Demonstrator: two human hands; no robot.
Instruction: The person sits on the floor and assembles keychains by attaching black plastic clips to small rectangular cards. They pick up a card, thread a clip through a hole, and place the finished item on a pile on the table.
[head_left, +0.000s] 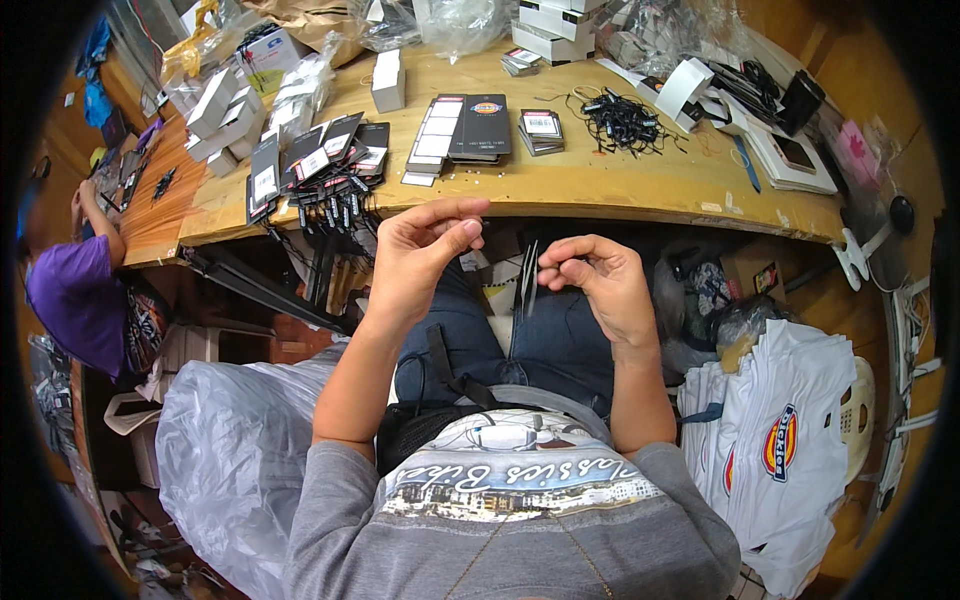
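My right hand (600, 280) pinches a few thin hang tags (529, 280), seen almost edge-on, above my lap. To its left, my left hand (432, 245) is raised just off the table's front edge. Its thumb and fingertips are pressed together, and whatever lies between them is too small to make out. On the table ahead are stacks of black and white hang tags (480, 130) and a smaller stack of tags (541, 130). A heap of strung tags (335, 155) lies at the left, its black cords hanging over the edge. Loose black tag cords (615, 120) are piled to the right.
White boxes (226, 115) and clear plastic bags line the table's (560, 190) far side. White folded shirts (775, 450) are piled at my right, and a large plastic bag (235, 460) stands at my left. A person in a purple shirt (75, 295) works at the far left.
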